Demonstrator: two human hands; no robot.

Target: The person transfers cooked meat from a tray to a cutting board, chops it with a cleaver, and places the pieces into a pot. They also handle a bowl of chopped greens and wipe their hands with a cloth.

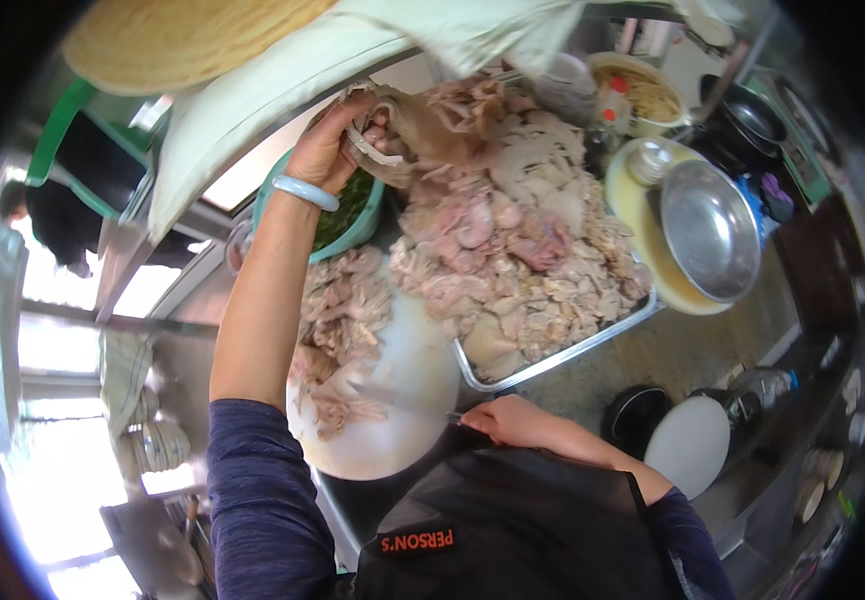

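Note:
My left hand (335, 142), a pale bangle at its wrist, grips a large piece of cooked meat (421, 127) above the far left of a heaped pile. My right hand (503, 420) holds a knife (410, 401) by its handle, the blade pointing left over a round white cutting board (410, 442). Cut meat (346, 300) lies along the board's left side. Behind and right of the board, a metal tray (560, 355) carries the large heap of cooked meat and offal pieces (545, 255). My left forearm hides part of the board's left edge.
A teal basin (368, 225) of chopped greens stands beyond the board at left. Right of the tray, a metal bowl (710, 225) rests on a yellowish round board (631, 191). Farther back is a tub of pale strips (646, 94). A white oval lid or plate (687, 446) is near my right forearm.

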